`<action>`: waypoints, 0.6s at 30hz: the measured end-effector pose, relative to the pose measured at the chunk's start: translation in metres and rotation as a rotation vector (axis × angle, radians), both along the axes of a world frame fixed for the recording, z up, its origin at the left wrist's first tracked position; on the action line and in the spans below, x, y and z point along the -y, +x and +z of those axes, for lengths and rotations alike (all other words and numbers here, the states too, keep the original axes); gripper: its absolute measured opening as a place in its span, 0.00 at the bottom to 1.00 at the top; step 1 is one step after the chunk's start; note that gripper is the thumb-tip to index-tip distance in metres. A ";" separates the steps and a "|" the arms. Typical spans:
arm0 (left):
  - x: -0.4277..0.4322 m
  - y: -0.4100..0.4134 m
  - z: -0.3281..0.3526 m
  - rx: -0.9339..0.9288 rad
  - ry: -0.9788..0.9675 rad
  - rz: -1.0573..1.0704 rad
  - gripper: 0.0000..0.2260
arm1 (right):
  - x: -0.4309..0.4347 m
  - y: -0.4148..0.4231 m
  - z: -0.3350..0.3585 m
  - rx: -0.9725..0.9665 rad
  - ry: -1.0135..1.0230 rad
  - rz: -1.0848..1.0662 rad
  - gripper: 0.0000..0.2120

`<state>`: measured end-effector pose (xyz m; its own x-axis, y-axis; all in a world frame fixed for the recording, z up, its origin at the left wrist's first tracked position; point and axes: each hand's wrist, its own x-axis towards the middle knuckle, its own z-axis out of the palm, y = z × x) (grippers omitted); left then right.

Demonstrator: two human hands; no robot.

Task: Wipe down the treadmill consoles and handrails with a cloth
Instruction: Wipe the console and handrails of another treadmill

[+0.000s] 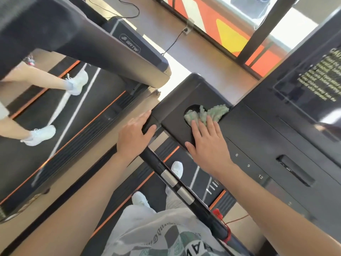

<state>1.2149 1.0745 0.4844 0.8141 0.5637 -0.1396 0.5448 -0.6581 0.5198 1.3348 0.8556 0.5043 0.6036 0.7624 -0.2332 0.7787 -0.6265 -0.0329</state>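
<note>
Here, the right hand [206, 143] lies flat, fingers straight, pressing the cloth [215, 112] into the round recess [191, 108] of the console [175, 97] just beyond its fingertips. The left hand [135, 134] rests released, fingers extended, on the console's near corner, above the handrail [171, 180] that runs back between the forearms. The step is best done by pushing the cloth round the recess wall, then across the flat top. The cloth is pale green, nubbly and bunched.
</note>
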 end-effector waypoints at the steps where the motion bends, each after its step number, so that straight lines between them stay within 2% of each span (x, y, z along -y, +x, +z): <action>1: -0.001 0.000 0.000 0.002 -0.013 -0.001 0.24 | -0.002 -0.006 0.000 -0.035 0.008 0.008 0.36; 5: -0.003 -0.011 0.003 0.052 -0.049 -0.014 0.23 | -0.019 -0.023 -0.001 -0.117 0.044 0.038 0.35; 10: -0.004 -0.075 0.004 0.059 0.033 0.028 0.21 | -0.063 -0.033 -0.003 -0.226 0.106 0.185 0.30; 15: 0.000 -0.169 -0.001 -0.037 0.162 0.239 0.20 | -0.104 -0.073 -0.006 -0.238 0.093 0.377 0.29; 18: 0.000 -0.208 -0.010 -0.033 0.144 0.314 0.22 | -0.113 -0.110 -0.010 -0.228 0.099 0.520 0.30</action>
